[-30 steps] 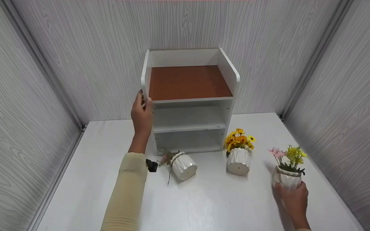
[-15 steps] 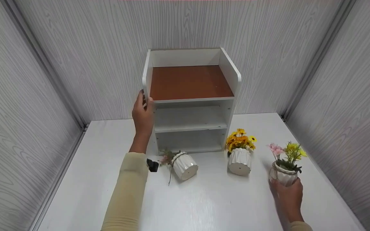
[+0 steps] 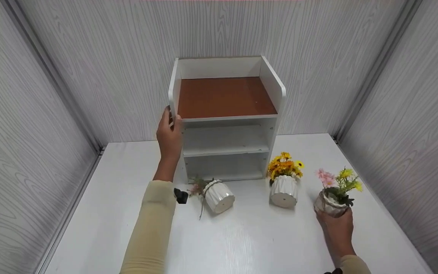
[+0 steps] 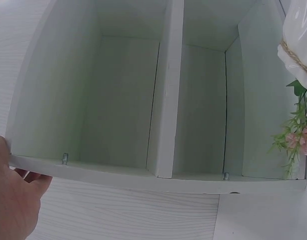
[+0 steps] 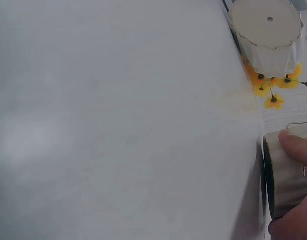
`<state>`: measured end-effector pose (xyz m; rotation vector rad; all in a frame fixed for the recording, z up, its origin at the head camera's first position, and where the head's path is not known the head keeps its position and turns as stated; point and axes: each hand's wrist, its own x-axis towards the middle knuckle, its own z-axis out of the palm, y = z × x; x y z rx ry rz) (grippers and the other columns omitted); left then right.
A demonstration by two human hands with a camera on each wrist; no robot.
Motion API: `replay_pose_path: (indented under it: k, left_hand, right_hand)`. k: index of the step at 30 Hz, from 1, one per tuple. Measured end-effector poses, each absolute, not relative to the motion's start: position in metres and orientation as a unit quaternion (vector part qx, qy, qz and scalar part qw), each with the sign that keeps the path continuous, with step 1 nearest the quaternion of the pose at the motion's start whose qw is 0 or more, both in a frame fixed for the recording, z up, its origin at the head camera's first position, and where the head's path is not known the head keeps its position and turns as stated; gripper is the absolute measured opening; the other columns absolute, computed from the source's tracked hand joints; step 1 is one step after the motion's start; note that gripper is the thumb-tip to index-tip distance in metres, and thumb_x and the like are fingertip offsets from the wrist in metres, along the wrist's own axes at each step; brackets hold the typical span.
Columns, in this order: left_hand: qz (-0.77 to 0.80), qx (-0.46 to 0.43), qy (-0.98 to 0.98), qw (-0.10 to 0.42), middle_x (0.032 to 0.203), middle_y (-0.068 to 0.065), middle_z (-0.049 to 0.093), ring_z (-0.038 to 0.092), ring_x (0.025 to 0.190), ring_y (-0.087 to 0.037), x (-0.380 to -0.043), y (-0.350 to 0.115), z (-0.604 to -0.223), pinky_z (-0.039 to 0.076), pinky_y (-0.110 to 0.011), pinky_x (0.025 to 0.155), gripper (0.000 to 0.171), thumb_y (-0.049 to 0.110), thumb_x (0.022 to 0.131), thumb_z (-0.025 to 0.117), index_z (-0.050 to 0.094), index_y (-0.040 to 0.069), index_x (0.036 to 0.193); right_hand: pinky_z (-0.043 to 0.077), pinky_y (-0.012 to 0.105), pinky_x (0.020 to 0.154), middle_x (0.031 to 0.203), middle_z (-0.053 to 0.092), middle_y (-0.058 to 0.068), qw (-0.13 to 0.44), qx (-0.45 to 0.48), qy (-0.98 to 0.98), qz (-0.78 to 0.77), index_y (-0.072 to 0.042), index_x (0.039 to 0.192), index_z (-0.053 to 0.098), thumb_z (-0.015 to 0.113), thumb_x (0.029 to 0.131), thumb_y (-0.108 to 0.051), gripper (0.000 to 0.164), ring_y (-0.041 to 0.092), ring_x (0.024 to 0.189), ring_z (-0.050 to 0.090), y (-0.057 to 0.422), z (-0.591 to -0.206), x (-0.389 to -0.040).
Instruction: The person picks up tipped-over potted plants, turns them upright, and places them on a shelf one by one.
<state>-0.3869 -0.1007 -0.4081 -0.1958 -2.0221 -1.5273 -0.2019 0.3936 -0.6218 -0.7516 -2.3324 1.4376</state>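
Observation:
My left hand (image 3: 170,137) grips the left side panel of a small white shelf unit (image 3: 226,153) with a brown top. In the left wrist view, its thumb and fingers (image 4: 36,181) are around the panel's edge. My right hand (image 3: 338,230) holds a white ribbed flowerpot (image 3: 327,203), tied with twine, with pink and yellow artificial flowers in it. The pot is slightly tilted, close over the table. In the right wrist view, thumb and fingers are spread around the pot (image 5: 288,175).
Two more white flowerpots lie tipped over in front of the shelf, bases facing me. One (image 3: 284,192) has orange and yellow flowers; the other (image 3: 219,197) has small pinkish sprigs. Grey wood-grain walls (image 3: 219,30) enclose the white table (image 3: 242,239) at back and sides.
My right hand has moved left and a little farther in with the pink-and-yellow flowerpot, whose mouth now tips more toward the camera. My left hand keeps its grip on the shelf unit.

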Motion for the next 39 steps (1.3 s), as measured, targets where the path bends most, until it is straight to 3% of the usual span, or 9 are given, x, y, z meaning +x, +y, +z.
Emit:
replay_pose_path:
  k: [14,19,24,31,35,39]
  left_hand:
    - [-0.574,-0.077,-0.758,0.301,0.148,-0.010,0.052,0.053,0.134,-0.022,-0.389,-0.100,-0.411,0.050,-0.038,0.106,0.057,0.039,0.107,0.048,0.037,0.013,0.157]
    - [-0.573,-0.080,-0.758,0.301,0.149,-0.010,0.051,0.053,0.135,-0.022,-0.389,-0.100,-0.412,0.050,-0.038,0.106,0.058,0.040,0.107,0.048,0.037,0.012,0.157]
    - [-0.572,-0.078,-0.758,0.302,0.149,-0.010,0.051,0.053,0.135,-0.022,-0.390,-0.100,-0.411,0.049,-0.039,0.107,0.059,0.039,0.107,0.049,0.036,0.011,0.157]
    - [-0.573,-0.077,-0.758,0.302,0.147,-0.010,0.052,0.053,0.135,-0.022,-0.388,-0.101,-0.409,0.049,-0.039,0.107,0.058,0.039,0.107,0.048,0.036,0.011,0.157]
    - [-0.569,-0.078,-0.761,0.301,0.147,-0.009,0.053,0.053,0.134,-0.021,-0.387,-0.102,-0.409,0.049,-0.039,0.107,0.057,0.040,0.107,0.048,0.036,0.014,0.157]
    - [-0.568,-0.082,-0.762,0.300,0.147,-0.009,0.053,0.054,0.133,-0.021,-0.387,-0.101,-0.409,0.049,-0.040,0.107,0.058,0.040,0.107,0.048,0.036,0.014,0.157]
  right_hand:
    - [0.016,0.056,0.124,0.164,0.017,0.028,0.115,-0.267,-0.808,0.512,0.000,0.160,-0.003,0.082,0.083,-0.028,0.118,0.044,0.152,0.019,0.399,-0.628,-0.203]
    - [0.016,0.053,0.125,0.164,0.018,0.027,0.116,-0.249,-0.810,0.518,-0.001,0.161,-0.001,0.081,0.085,-0.022,0.114,0.042,0.152,0.019,0.401,-0.626,-0.200]
    - [0.015,0.055,0.124,0.166,0.010,0.026,0.114,-0.213,-0.829,0.504,-0.003,0.161,-0.005,0.077,0.090,-0.020,0.110,0.043,0.154,0.012,0.405,-0.619,-0.192]
    - [0.012,0.053,0.125,0.166,0.000,0.028,0.124,-0.187,-0.828,0.514,0.001,0.159,-0.005,0.064,0.095,-0.004,0.094,0.044,0.154,0.005,0.410,-0.600,-0.179]
    - [0.004,0.047,0.126,0.165,-0.007,0.028,0.131,-0.175,-0.808,0.548,0.003,0.158,-0.013,0.066,0.097,-0.010,0.101,0.040,0.155,-0.003,0.415,-0.594,-0.181]
    - [0.003,0.045,0.127,0.168,-0.012,0.018,0.117,-0.186,-0.799,0.560,-0.006,0.159,-0.019,0.071,0.095,-0.029,0.113,0.033,0.155,-0.009,0.419,-0.591,-0.184]
